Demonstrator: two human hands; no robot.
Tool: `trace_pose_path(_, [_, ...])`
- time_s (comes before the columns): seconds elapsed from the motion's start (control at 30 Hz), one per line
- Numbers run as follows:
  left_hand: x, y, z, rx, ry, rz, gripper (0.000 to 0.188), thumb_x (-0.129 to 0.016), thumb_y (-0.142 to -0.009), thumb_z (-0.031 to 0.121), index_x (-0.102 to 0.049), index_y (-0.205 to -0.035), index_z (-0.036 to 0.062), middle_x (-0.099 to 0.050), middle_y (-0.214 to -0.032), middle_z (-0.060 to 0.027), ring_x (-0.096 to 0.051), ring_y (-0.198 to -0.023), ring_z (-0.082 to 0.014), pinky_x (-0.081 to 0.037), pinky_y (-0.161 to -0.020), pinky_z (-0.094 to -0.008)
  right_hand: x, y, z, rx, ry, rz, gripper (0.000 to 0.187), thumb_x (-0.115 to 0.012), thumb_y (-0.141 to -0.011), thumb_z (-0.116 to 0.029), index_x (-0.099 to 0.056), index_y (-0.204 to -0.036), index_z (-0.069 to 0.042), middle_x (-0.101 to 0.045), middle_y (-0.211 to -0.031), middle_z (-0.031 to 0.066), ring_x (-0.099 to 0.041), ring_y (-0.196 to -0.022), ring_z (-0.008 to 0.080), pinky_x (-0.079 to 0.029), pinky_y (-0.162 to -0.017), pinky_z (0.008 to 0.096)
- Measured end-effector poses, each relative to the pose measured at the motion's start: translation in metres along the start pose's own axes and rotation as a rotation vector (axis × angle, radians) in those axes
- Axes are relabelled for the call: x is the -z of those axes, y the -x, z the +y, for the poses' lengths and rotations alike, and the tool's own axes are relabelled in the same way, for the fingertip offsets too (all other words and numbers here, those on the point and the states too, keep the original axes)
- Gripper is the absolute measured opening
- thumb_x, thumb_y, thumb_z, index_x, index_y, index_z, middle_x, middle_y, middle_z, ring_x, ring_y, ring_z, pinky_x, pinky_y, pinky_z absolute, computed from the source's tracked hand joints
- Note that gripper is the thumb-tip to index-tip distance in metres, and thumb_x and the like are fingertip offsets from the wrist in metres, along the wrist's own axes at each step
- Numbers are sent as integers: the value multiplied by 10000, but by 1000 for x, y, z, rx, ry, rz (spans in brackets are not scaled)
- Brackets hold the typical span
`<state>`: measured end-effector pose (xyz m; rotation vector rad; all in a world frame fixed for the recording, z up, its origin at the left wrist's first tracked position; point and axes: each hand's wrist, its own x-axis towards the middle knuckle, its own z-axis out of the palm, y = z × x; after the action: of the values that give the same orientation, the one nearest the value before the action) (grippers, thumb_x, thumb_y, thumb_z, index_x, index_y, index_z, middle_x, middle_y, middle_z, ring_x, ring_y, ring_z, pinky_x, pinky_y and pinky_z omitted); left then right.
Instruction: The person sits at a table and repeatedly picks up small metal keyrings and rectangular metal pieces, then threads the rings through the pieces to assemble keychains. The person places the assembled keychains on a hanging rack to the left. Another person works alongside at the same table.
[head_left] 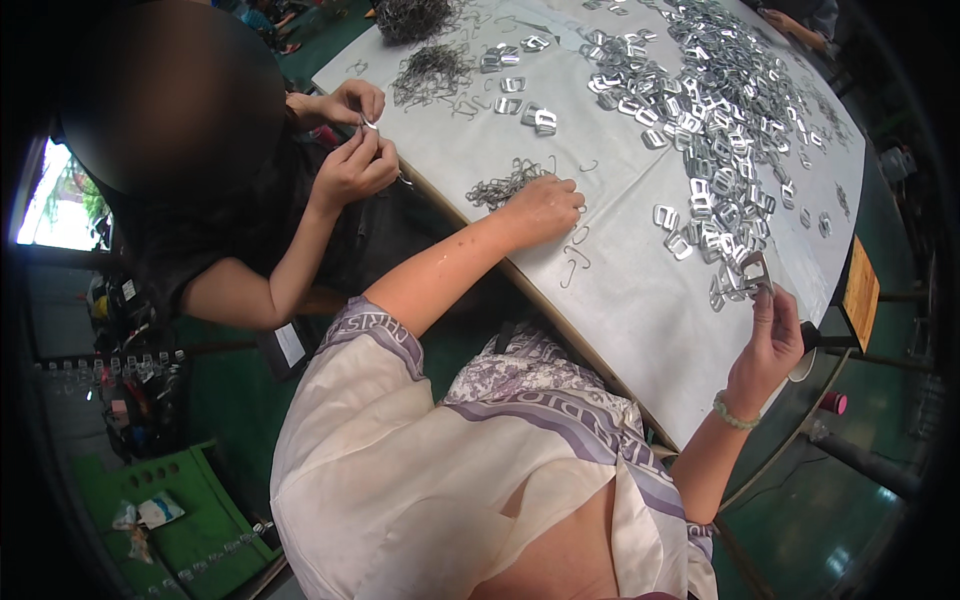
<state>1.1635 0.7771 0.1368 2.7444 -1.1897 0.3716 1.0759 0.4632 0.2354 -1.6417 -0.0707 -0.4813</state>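
- Right-hand grip (774,338): thumb and fingers pinching one silver, rectangular metal buckle (766,272), which projects beyond the fingertips
- Broad heap of shiny silver metal buckles (712,118): beyond and left of that grip, on the white-covered surface (640,300)
- Left-hand grip (545,210): fingers curled downward at the surface; cannot tell whether they pinch anything
- Tangled pile of thin grey wire hooks (495,192): just beside that grip, on its left
- Co-worker's hands (355,178): left of and beyond it, fingertips on a small metal piece (368,124)
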Motion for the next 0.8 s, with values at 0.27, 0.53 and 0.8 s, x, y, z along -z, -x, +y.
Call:
trace_pose_path(0.27, [12, -12, -23, 716, 893, -21, 107, -708, -785, 135, -689, -840, 45, -662, -815, -19, -590, -747, -119, -465, -683, -272, -12, 9, -11, -34, 31, -104, 64, -627, -883, 12, -645, -934, 46, -615, -832, 29, -537, -770, 81, -414, -709, 215])
trace_pose_path(0.53, [79, -25, 39, 565, 1678, 212, 121, -686, -845, 96, -655, -922, 8, -604, -918, -19, -550, -823, -98, -435, -750, -224, -42, 19, -21, -30, 91, -213, 70, -664, -842, -4, -661, -883, 53, -599, -789, 60, -542, -735, 117, -429, -685, 235])
trace_pose_path(0.8, [116, -44, 99, 227, 1308, 326, 87, -662, -848, 68, -639, -929, 43, -529, -969, -38, -494, -914, -120, -394, -836, -282, -49, 23, -32, 51, 148, -251, 78, -679, -827, -16, -666, -883, 36, -603, -773, 71, -552, -709, 140, -429, -655, 261])
